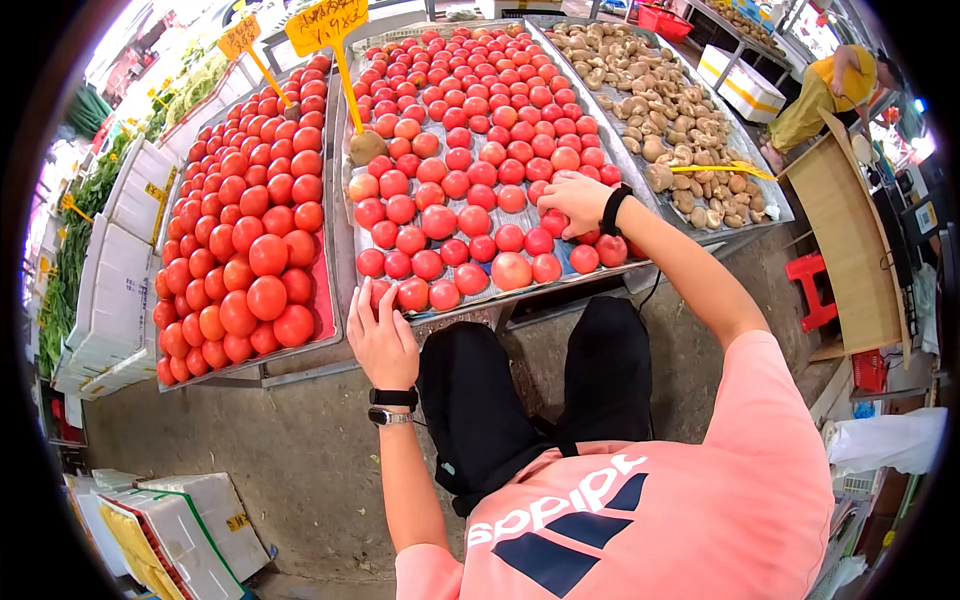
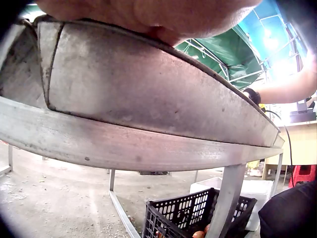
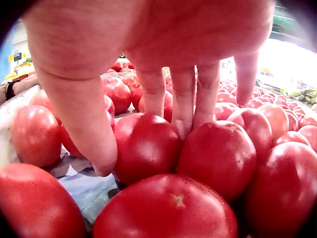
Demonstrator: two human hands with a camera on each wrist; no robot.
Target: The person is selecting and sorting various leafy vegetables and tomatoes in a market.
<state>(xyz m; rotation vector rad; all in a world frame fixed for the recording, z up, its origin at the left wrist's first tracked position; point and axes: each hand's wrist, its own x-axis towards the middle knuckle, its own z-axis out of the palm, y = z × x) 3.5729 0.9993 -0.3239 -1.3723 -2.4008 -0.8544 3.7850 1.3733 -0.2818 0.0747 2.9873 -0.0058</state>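
Observation:
A metal tray full of red tomatoes stands before me. My right hand reaches over its right side and closes round a tomato. In the right wrist view the thumb lies on one side of this tomato and the fingers dip behind it. My left hand rests flat on the tray's front rim, fingers straight, beside a tomato at the edge. The left wrist view shows the palm pressing on the tray's wall.
A second tray of bigger tomatoes stands at the left, and one of mushrooms at the right. Yellow price signs stick up. White foam boxes, a black crate under the stand, a red stool and a crouching person surround it.

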